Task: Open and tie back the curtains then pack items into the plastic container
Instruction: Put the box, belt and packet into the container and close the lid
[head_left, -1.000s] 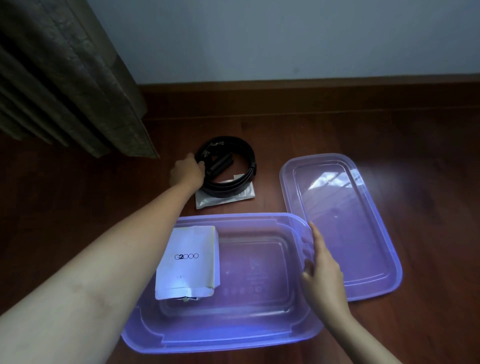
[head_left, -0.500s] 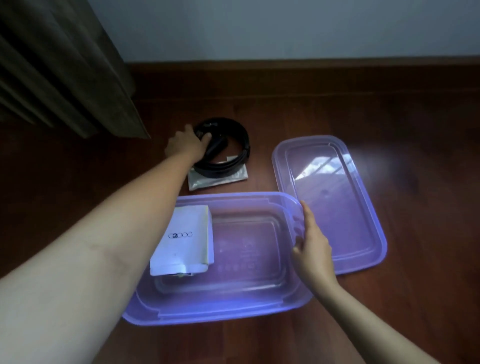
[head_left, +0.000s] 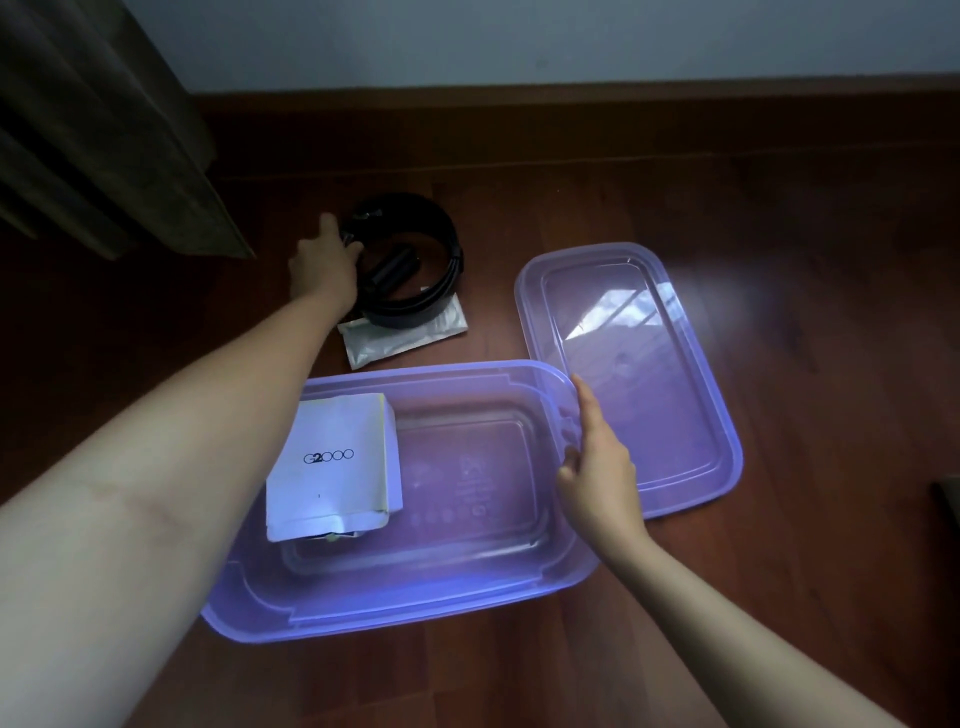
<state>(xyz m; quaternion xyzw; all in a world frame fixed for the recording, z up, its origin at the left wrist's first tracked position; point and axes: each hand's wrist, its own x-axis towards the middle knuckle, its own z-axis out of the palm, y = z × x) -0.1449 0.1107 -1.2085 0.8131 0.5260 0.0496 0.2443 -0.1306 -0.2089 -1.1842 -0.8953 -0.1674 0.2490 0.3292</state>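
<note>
— Container (head_left: 467, 587) nearest: purple see-through plastic, open-topped, flat on the wooden floor (head_left: 779, 597).
— Anything inside?
— White packet (head_left: 332, 462), printed G2000, at the left end. Something darker tucked under its near edge, too hidden to name.
— And at the right end?
— Right grip (head_left: 597, 467), on the rim. Pinches it, thumb inside the wall, fingers outside, forefinger stretched along the edge toward the far corner.
— Beside that?
— Lid (head_left: 649, 364), just right of the container, lying flat on the floor, same purple, catching a pale glare. Overlapped in this view at its left edge by the container's far right corner; touching or not, cannot tell.
— Farther out, then.
— Past the container's far rim, black coiled belt (head_left: 415, 296), sitting on top of a silvery pouch (head_left: 405, 338). Both on the floor, outside the container, near it but apart from it.
— Held by anything?
— Left grip (head_left: 324, 265), arm stretched out over the container's left end to the left side of the coil. Fingers curled over the coil's edge and closed on it; fingertips mostly hidden behind the knuckles.
— Lifted?
— Cannot tell for sure; looks to rest on the pouch.
— Farthest back?
— Curtain (head_left: 104, 130), dark folds hanging down to the floor at far left, well apart from the belt. Behind everything, skirting board (head_left: 571, 119) and pale wall (head_left: 519, 41) across the back.
</note>
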